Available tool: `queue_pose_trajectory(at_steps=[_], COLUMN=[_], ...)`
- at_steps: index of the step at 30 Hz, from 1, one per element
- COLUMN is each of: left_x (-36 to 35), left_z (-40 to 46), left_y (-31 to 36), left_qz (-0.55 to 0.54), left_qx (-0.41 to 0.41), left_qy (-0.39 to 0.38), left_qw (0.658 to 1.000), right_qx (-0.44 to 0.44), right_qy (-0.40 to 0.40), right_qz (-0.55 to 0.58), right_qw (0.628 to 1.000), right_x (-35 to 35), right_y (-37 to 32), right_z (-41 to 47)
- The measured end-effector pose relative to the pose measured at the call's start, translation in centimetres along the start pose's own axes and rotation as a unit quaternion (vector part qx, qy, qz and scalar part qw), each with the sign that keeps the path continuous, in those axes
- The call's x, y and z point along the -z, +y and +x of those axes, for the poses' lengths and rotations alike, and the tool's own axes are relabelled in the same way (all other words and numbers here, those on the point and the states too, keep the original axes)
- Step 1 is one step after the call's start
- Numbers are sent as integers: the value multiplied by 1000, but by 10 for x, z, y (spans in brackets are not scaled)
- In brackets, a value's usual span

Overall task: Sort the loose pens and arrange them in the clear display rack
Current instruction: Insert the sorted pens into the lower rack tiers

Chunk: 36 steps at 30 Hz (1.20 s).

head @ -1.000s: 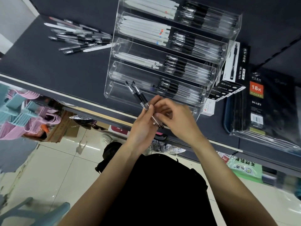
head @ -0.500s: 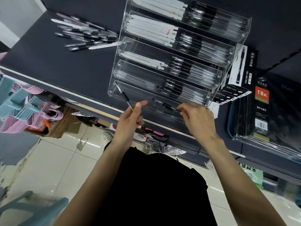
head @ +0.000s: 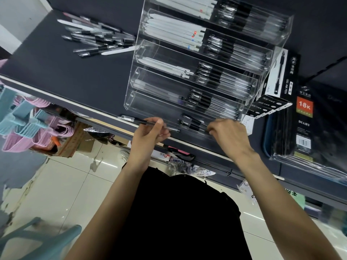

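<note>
A clear tiered display rack point(head: 139, 72) stands on the dark shelf, its tiers holding white pens on the left and black-grip pens on the right. Several loose pens point(head: 97, 40) lie in a pile on the shelf to the rack's upper left. My left hand point(head: 148, 136) pinches one black-and-clear pen point(head: 131, 119) level in front of the rack's lowest tier. My right hand point(head: 231, 137) has curled fingers on the tip end of a black pen point(head: 191, 124) lying in the lowest tier beside another.
A gel ink pen box point(head: 279, 72) and wrapped diary packs point(head: 304, 124) stand right of the rack. The shelf's front edge point(head: 56, 94) runs diagonally. Below it hang pink and blue hangers point(head: 24, 124); a blue chair point(head: 37, 239) stands on the tiled floor.
My hands, joined on two pens a second ago, have separated. The right one carried a pen into the lowest tier, and the left one turned its pen level.
</note>
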<state>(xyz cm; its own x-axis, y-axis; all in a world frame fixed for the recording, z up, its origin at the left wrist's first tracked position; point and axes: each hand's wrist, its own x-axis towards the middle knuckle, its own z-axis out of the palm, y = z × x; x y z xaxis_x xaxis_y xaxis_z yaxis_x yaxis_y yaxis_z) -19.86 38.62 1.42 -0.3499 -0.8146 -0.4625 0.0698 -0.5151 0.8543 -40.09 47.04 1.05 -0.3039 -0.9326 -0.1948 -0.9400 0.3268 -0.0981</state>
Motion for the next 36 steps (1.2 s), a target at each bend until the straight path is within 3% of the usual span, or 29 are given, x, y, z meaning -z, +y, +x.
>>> queue_pose_trajectory(at_steps=[5, 9, 11, 12, 14, 16, 18, 20, 36], left_x=[-23, -48, -48, -42, -25, -12, -11, -17, -25], left_z=[6, 12, 20, 26, 40, 54, 63, 64, 63], left_y=[-2, -9, -7, -6, -3, -4, -9, -16, -26], left_qz=[7, 82, 198, 295, 472, 575, 632, 659, 659], left_qx=[6, -29, -77, -124, -241, -310, -313, -306, -359], left_qy=[-33, -84, -78, -60, 5, 15, -31, -82, -64], left_qw=[999, 993, 974, 945, 848, 757, 709, 682, 658], right_qx=[49, 33, -3, -23, -49, -50, -36, -22, 19], right_qy=[107, 161, 191, 202, 217, 217, 195, 183, 122], right_qz=[253, 217, 188, 160, 104, 54, 12, -9, -157], right_qw=[960, 962, 963, 966, 969, 973, 980, 983, 980], right_x=[23, 17, 13, 11, 7, 3, -1, -2, 5], right_y=[-26, -28, -18, -13, -6, -1, 5, 10, 13], right_z=[-17, -16, -17, -18, -21, -22, -22, -22, -15])
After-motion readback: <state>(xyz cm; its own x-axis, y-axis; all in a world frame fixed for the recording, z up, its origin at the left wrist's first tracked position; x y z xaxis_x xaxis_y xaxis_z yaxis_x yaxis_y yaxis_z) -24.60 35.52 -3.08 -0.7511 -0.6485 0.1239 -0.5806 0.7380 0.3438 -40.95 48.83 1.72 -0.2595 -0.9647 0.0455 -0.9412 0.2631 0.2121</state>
